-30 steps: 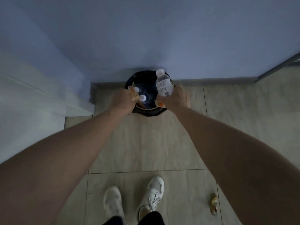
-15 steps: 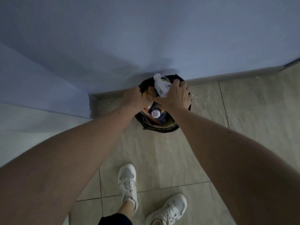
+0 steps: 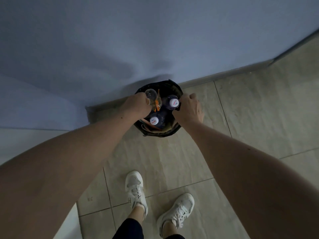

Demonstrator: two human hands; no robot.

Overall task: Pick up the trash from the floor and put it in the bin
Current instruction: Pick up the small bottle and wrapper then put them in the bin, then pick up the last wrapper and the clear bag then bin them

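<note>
In the centre of the frame the bin (image 3: 158,131) stands against the wall (image 3: 120,40), with two capped bottles (image 3: 172,103) upright inside. My left hand (image 3: 136,105) pinches a clear cup and orange wrapper (image 3: 152,99) over the rim, and I judge the next move is to let them drop. My right hand (image 3: 190,108) is loosely curled and empty; half a second ago it held a bottle.

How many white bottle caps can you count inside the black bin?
2. One white bottle cap sits toward the far right of the round black bin; the other white cap sits nearer, centre-left. More may lie hidden beneath.
</note>
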